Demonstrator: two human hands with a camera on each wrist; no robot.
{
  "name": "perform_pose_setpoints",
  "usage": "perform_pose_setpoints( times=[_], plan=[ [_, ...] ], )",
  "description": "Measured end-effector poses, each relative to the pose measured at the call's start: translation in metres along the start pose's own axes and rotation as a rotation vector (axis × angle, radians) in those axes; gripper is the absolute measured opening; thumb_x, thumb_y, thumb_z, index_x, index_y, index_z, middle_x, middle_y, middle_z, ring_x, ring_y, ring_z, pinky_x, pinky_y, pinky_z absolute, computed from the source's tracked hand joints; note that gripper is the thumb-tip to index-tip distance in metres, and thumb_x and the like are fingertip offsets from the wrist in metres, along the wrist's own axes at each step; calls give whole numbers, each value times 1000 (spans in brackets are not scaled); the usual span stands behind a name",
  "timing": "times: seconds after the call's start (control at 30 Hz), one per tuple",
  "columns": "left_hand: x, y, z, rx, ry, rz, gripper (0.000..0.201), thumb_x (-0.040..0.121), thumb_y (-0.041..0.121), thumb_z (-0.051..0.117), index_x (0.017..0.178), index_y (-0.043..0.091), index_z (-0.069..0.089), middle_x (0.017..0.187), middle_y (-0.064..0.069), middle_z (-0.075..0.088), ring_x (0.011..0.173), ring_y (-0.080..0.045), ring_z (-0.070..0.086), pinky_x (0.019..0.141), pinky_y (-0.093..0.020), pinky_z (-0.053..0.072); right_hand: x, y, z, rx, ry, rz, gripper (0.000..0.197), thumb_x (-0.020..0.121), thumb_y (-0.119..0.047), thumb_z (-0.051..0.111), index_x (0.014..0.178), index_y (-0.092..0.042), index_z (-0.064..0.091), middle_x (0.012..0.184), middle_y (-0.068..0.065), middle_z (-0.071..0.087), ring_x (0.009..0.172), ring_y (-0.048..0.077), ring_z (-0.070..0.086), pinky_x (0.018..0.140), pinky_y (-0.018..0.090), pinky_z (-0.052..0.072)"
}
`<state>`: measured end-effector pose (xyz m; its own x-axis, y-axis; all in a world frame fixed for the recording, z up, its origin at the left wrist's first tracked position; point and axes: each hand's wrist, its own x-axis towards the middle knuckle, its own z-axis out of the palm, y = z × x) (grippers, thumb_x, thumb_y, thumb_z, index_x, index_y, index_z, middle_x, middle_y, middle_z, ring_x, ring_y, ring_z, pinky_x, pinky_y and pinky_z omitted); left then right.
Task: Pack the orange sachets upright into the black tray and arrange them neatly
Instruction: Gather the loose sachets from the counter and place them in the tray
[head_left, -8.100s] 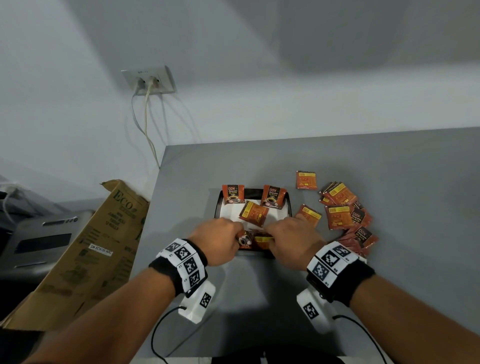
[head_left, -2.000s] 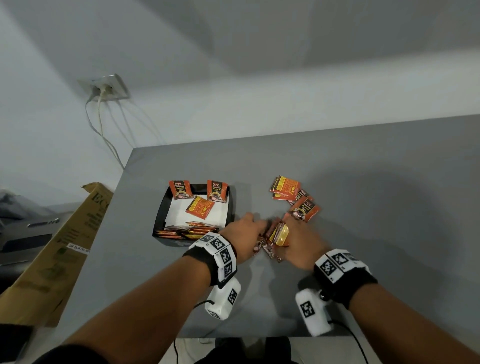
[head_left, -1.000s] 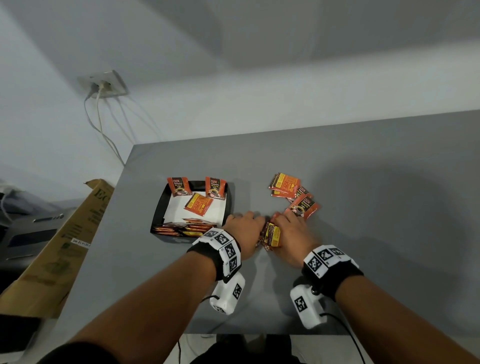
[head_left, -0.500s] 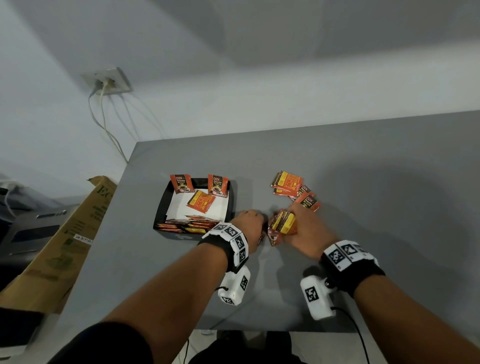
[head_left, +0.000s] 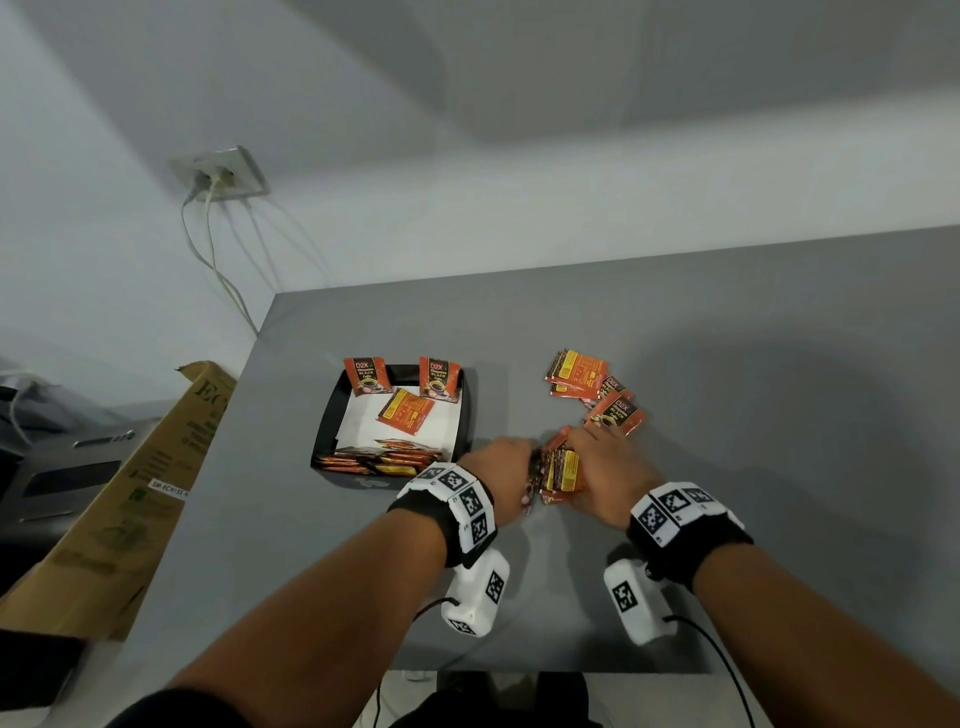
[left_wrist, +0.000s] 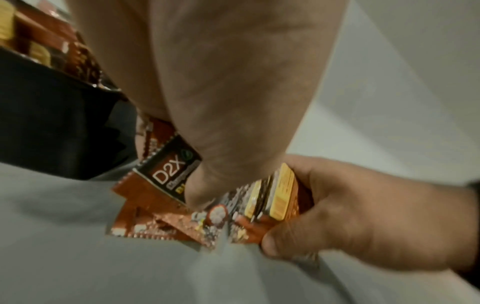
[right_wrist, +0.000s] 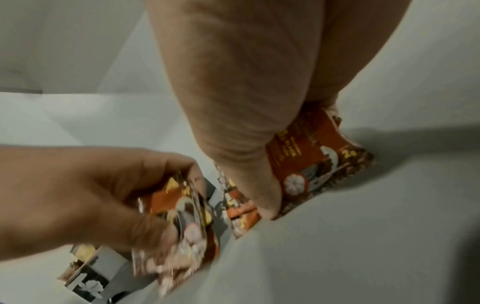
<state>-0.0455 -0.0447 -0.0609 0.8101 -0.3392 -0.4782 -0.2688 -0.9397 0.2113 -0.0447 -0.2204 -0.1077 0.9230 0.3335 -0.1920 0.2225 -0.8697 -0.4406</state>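
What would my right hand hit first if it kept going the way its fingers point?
Probably the loose sachets lying on the table just past the right hand, which already holds a bundle of sachets. Depth is hard to judge here.

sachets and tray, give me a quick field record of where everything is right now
black tray: left on grey table
in tray: sachet row at near wall, two sachets upright at far wall, one flat
left hand: grips sachets
right hand: grips sachet bundle on edge
loose sachets: right of tray
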Motion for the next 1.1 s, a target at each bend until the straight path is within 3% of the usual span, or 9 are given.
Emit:
perform_pose_setpoints(
  times=[0.13,0.23,0.4,0.57,0.67,0.8,0.93,1.03,1.1],
  plan=[
    [8,0,-16,-144,108,-63,45,86,19,70,122,10,45,119,-12,57,109,-28,58,95,-43,52,-11,5,-6,139,1,10,57,76,-41,80,124,-24,55,121,-3,58,111,17,52,98,33,44],
    [20,5,-23,-272,158,-89,40,85,15,67,119,12,47,119,-10,58,111,-27,57,96,-38,51,-25,20,-28,404,-9,94,32,70,-33,85,96,-33,67,95,-13,68,86,3,63,81,26,48],
    [43,30,-10,-332,98,-68,48,82,19,72,126,13,54,124,-11,59,114,-30,58,99,-38,49,-36,52,-51,647,134,237,12,73,-11,80,79,-17,72,73,1,75,73,21,72,82,46,56],
    [54,45,6,-189,127,-8,66,80,38,79,135,19,48,127,-7,59,118,-28,55,101,-37,41,-44,57,-40,774,203,351,24,72,-10,85,88,-24,74,84,-6,77,87,18,72,91,43,54],
    [48,38,2,-283,148,-27,60,79,27,80,128,21,45,118,-6,58,108,-27,60,93,-37,49,-46,59,-35,883,201,358,27,77,-13,84,99,-23,73,92,-4,78,94,20,72,94,43,54],
    [21,10,-30,-539,158,2,71,80,3,77,133,24,35,107,2,62,83,-17,66,73,-32,59,-37,37,-55,1142,182,284,19,85,-11,72,102,-19,71,94,5,77,93,22,74,74,32,58],
    [-15,-50,-87,-461,294,21,50,82,16,79,124,18,52,109,2,65,90,-14,64,73,-22,51,0,-9,-66,1347,137,215,29,80,-14,77,108,-20,75,110,18,73,102,40,67,88,53,54],
    [-37,-113,-115,-403,343,-40,33,85,18,76,108,14,53,97,-2,66,83,-18,65,63,-23,46,30,-63,-72,1247,79,97,31,85,-7,65,115,-16,68,106,11,75,96,28,71,79,42,59],
    [-47,-148,-116,-349,336,-92,31,87,20,74,108,12,53,95,-3,66,83,-18,65,63,-25,46,44,-103,-74,861,115,5,18,86,-15,67,102,-22,67,91,-2,75,84,11,71,74,31,58]
  ],
)
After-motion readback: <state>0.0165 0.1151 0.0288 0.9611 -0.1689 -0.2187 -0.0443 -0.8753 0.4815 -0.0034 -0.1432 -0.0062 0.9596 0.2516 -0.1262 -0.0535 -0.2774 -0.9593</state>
